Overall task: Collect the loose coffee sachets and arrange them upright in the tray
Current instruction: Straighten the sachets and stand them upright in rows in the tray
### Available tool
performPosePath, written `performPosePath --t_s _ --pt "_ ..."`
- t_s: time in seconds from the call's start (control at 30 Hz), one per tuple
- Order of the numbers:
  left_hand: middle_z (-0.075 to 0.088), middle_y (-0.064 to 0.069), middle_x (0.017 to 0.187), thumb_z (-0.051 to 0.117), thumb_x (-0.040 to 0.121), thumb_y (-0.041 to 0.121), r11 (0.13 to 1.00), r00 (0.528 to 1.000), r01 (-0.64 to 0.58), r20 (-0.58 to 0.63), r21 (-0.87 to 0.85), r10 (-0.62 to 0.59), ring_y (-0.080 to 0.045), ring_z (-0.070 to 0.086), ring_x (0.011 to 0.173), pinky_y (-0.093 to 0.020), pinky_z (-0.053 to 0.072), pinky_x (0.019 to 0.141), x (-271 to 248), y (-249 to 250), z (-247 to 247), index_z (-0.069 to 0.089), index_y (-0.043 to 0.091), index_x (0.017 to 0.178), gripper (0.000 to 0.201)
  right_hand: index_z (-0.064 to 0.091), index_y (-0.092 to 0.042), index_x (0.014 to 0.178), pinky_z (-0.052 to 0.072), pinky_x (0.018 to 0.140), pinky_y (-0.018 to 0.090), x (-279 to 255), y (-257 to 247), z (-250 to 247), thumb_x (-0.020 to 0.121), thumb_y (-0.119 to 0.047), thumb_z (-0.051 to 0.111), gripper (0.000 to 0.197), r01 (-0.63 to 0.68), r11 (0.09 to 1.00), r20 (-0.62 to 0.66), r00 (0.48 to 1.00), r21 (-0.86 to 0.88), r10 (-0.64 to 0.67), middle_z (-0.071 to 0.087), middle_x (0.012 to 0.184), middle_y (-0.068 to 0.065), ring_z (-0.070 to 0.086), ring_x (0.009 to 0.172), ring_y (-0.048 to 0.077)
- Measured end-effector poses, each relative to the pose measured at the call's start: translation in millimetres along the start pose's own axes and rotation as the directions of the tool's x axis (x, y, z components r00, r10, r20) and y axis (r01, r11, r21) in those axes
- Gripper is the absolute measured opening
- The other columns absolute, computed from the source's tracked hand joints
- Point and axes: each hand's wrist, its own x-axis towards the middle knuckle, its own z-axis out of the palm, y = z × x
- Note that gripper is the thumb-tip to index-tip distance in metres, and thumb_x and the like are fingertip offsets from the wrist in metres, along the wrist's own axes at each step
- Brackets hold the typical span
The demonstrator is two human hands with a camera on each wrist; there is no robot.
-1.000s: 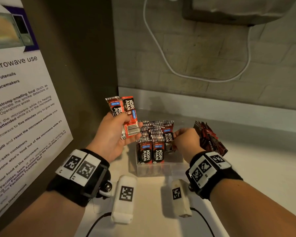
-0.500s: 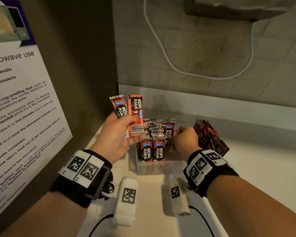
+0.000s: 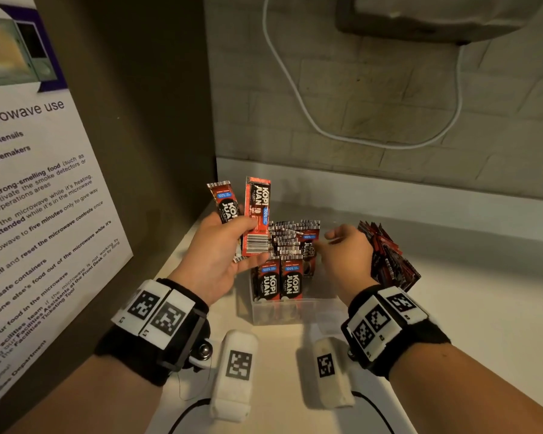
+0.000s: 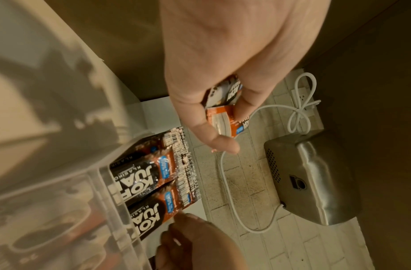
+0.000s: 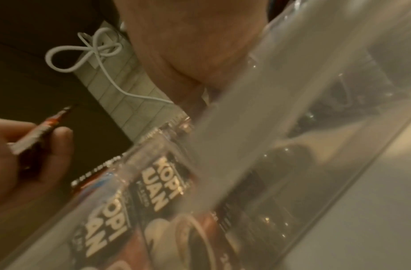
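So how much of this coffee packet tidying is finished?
Well along. The clear tray already holds rows of upright sachets. The left hand grips two loose sachets; the right hand is at the standing rows. Those two remain, perhaps also the dark packets to the right.

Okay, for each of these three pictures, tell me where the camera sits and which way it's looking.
Head: looks down at the clear tray; left hand holds two sachets, right hand at the tray.
Left wrist: looks along the left hand toward the wall dispenser.
Right wrist: low beside the tray; right hand above.
Shared: all show the tray's upright sachets.
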Motion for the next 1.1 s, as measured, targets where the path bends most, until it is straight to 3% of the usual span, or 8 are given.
performPosePath --t_s 0.07,0.27,0.4,0.53,0.7,0.77,0.93,1.1 --pt "0.070 -0.011 0.101 0.060 0.092 0.009 1.000 1.000 -0.004 0.005 -0.005 0.004 -0.023 0.067 0.090 -0.027 0.056 0.053 0.1 -0.5 1.3 0.061 0.012 0.111 0.020 0.056 -0.014 0.079 0.044 0.059 0.021 -7.5 -15.5 -5.2 0.081 -0.011 0.073 0.017 0.129 0.989 -0.033 0.991 0.068 -0.127 0.058 0.075 -0.001 0.053 0.062 0.009" --pt "0.070 -0.006 0.093 0.061 0.092 0.009 0.998 0.998 -0.065 0.006 0.006 0.065 -0.017 0.067 0.081 -0.030 0.056 0.064 0.6 -3.7 12.6 0.061 0.012 0.111 0.019 0.062 -0.027 0.080 0.056 0.073 0.045 -32.8 -66.0 -9.8 0.076 -0.020 0.077 0.017 0.250 0.931 0.089 0.955 0.265 -0.282 0.063 0.071 -0.002 0.064 0.070 0.024" --pt "0.069 -0.007 0.095 0.053 0.093 -0.001 0.985 0.988 -0.155 0.030 0.076 0.153 -0.010 0.066 0.075 -0.028 0.055 0.064 -0.2 -5.3 23.1 0.063 0.011 0.110 0.022 0.068 -0.020 0.107 0.057 0.075 0.048 -51.6 -77.8 -4.2 0.076 -0.030 0.077 0.033 0.262 0.938 0.131 0.946 0.228 -0.296 0.071 0.084 0.001 0.069 0.080 0.020" --pt "0.073 -0.001 0.086 0.048 0.093 -0.008 0.964 0.972 -0.228 0.092 0.138 0.217 -0.007 0.068 0.071 -0.023 0.054 0.062 -4.9 -5.5 30.6 0.068 0.015 0.097 0.031 0.067 -0.018 0.112 0.058 0.076 0.046 -54.7 -81.5 3.3 0.065 -0.043 0.070 0.054 0.193 0.935 0.122 0.964 0.299 -0.238 0.073 0.088 0.001 0.071 0.084 0.019" --pt "0.066 0.001 0.070 0.047 0.098 0.008 0.976 0.971 -0.191 0.168 0.100 0.173 -0.005 0.065 0.061 -0.026 0.056 0.054 -13.8 1.6 32.2 0.070 0.015 0.093 0.024 0.068 -0.013 0.089 0.059 0.071 0.048 -44.3 -78.8 -11.6 0.082 -0.008 0.069 0.008 0.042 0.913 0.135 0.985 0.405 -0.106 0.071 0.085 0.010 0.071 0.077 0.028" --pt "0.055 -0.004 0.077 0.047 0.099 0.019 0.981 0.981 -0.168 0.118 0.096 0.156 -0.008 0.059 0.061 -0.026 0.053 0.047 -12.8 6.4 29.1 0.069 0.014 0.100 0.022 0.064 -0.014 0.079 0.059 0.060 0.039 -38.8 -76.6 -23.8 0.085 0.003 0.063 0.018 -0.011 0.899 0.135 0.989 0.437 -0.053 0.068 0.079 0.012 0.069 0.065 0.024" --pt "0.052 -0.002 0.085 0.044 0.101 0.030 0.975 0.979 -0.202 -0.021 0.097 0.205 -0.011 0.058 0.058 -0.029 0.053 0.043 -10.1 15.2 15.7 0.052 0.020 0.110 0.016 0.067 -0.016 0.080 0.056 0.067 0.038 -14.5 -51.9 -41.4 0.086 0.001 0.055 0.022 0.098 0.991 -0.051 0.994 0.092 -0.094 0.066 0.075 0.004 0.065 0.073 0.025" --pt "0.064 0.004 0.078 0.053 0.098 0.028 0.959 0.970 -0.235 -0.027 0.160 0.242 -0.009 0.062 0.065 -0.038 0.054 0.068 -7.0 9.7 11.8 0.056 0.022 0.094 0.008 0.060 -0.015 0.067 0.052 0.058 0.029 -10.5 -29.9 -32.3 0.083 0.005 0.058 0.026 -0.019 0.999 0.024 1.000 -0.050 0.020 0.065 0.073 0.004 0.065 0.069 0.022"
